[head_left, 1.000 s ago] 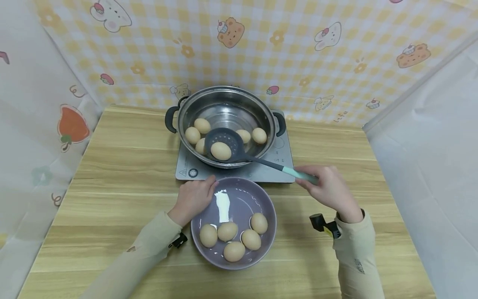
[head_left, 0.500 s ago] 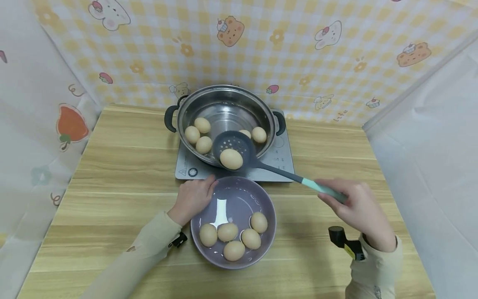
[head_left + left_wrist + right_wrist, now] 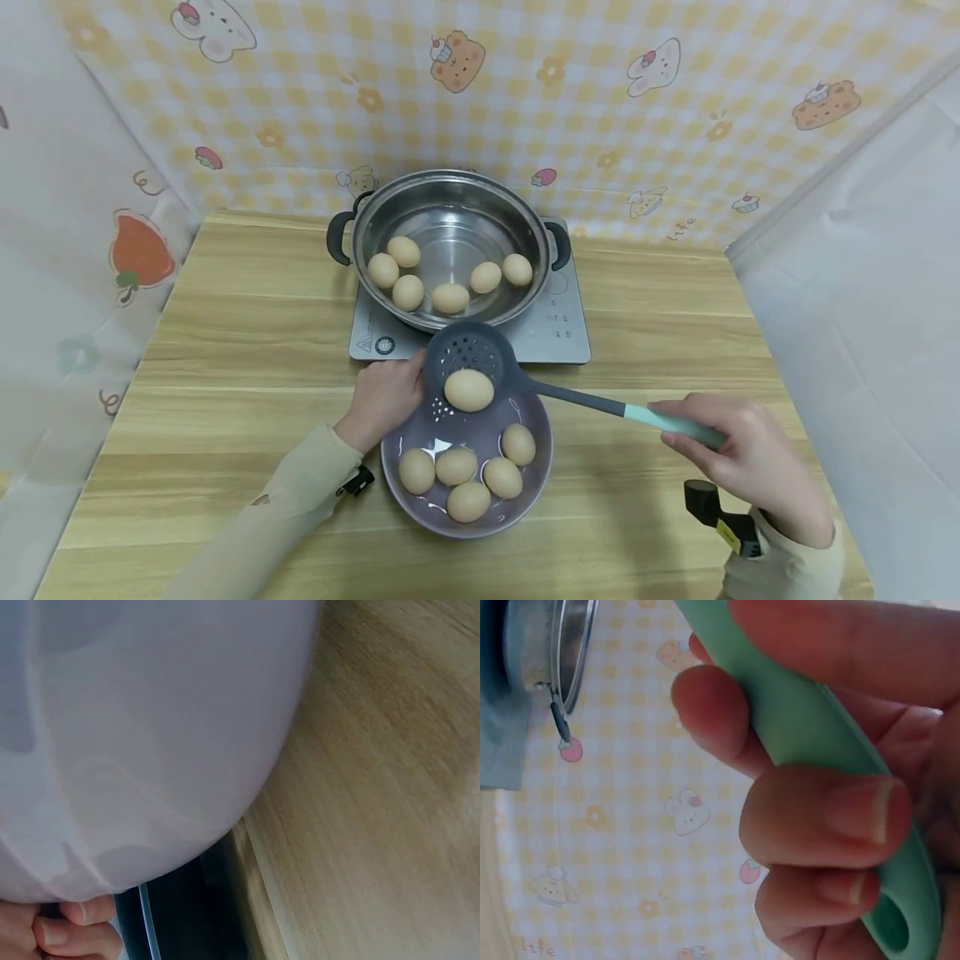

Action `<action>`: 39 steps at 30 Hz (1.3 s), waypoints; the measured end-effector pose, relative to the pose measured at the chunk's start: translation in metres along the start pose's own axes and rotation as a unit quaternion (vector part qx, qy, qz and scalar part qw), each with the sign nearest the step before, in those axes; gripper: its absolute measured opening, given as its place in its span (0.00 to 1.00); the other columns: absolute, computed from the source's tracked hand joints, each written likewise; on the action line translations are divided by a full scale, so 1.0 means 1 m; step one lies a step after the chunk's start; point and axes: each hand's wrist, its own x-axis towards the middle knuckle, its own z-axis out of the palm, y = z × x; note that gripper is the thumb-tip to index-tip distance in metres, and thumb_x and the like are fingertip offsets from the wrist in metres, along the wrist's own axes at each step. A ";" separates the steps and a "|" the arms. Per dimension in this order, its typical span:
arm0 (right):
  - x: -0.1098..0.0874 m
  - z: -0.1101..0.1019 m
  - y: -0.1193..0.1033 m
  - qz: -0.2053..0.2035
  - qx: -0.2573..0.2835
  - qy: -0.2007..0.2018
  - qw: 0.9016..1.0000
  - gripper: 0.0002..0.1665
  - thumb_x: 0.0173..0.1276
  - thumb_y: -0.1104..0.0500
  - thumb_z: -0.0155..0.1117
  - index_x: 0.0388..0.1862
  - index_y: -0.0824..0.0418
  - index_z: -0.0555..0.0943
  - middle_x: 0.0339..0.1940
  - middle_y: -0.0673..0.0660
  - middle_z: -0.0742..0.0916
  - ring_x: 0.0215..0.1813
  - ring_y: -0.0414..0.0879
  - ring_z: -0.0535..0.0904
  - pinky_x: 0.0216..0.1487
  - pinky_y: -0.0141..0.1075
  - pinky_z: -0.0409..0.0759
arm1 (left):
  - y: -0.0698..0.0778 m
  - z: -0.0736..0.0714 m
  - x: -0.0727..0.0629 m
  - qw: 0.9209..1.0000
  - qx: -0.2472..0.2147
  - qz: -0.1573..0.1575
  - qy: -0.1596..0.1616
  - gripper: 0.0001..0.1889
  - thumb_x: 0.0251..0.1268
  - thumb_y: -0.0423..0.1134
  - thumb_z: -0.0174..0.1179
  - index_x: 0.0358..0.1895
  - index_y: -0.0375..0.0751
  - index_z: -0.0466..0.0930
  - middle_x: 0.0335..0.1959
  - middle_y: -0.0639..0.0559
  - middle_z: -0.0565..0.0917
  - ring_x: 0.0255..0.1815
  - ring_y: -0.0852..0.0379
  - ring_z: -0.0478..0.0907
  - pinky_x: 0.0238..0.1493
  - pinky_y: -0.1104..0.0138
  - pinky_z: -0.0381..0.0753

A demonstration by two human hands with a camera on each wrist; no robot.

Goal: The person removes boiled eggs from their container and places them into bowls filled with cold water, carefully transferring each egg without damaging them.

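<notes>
My right hand (image 3: 738,450) grips the mint-green handle of a dark grey slotted skimmer (image 3: 480,350); in the right wrist view the fingers curl round this handle (image 3: 802,712). One brown egg (image 3: 469,391) rests in the skimmer's head, which hangs over the far part of a purple bowl (image 3: 528,492). Several other eggs (image 3: 468,502) lie in the near part of that bowl. At the bowl's far left rim, my left hand (image 3: 381,402) holds on. The left wrist view shows its curled fingers (image 3: 71,934) at the bowl's edge (image 3: 172,750).
Behind the bowl, a steel pot (image 3: 450,225) with black side handles stands on a flat grey cooktop (image 3: 570,333). Several eggs (image 3: 450,297) sit in it. A checked, patterned sheet (image 3: 510,108) covers the wall behind the wooden table (image 3: 255,333).
The skimmer with its egg has come out of the pot, toward me and over the bowl. My right hand has moved right and nearer. The left hand has stayed at the rim.
</notes>
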 end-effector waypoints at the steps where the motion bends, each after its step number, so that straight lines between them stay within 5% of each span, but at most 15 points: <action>1: -0.001 0.000 0.000 0.001 0.001 -0.006 1.000 0.27 0.36 0.75 0.72 0.38 0.58 0.82 0.27 0.42 0.83 0.18 0.23 0.63 0.20 0.19 0.66 | 0.000 0.000 0.000 1.000 0.001 0.002 -0.001 0.04 0.60 0.38 0.52 0.31 0.43 0.74 0.05 0.54 0.64 0.07 0.55 0.63 0.08 0.62 0.59; 12: -0.010 0.015 0.007 0.004 -0.015 -0.001 1.000 0.27 0.33 0.73 0.73 0.36 0.53 0.83 0.23 0.39 0.79 0.21 0.27 0.66 0.23 0.20 0.63 | 0.001 -0.002 0.000 0.999 -0.014 -0.023 -0.037 0.12 0.67 0.45 0.49 0.26 0.46 0.68 0.09 0.50 0.68 0.10 0.49 0.66 0.09 0.62 0.57; 25: -0.010 0.029 0.016 0.054 -0.029 -0.018 0.998 0.27 0.34 0.73 0.75 0.34 0.50 0.83 0.25 0.39 0.80 0.23 0.29 0.67 0.23 0.27 0.68 | 0.001 -0.002 0.001 0.999 -0.015 -0.015 -0.036 0.11 0.67 0.45 0.49 0.28 0.46 0.70 0.08 0.52 0.65 0.09 0.52 0.63 0.09 0.64 0.56; 39: -0.012 0.028 0.022 0.064 -0.072 -0.003 0.995 0.30 0.28 0.76 0.75 0.30 0.48 0.81 0.22 0.39 0.79 0.21 0.28 0.68 0.21 0.29 0.68 | 0.001 -0.002 0.001 1.000 -0.005 -0.011 -0.029 0.10 0.66 0.45 0.50 0.29 0.45 0.71 0.07 0.53 0.63 0.08 0.53 0.61 0.09 0.64 0.56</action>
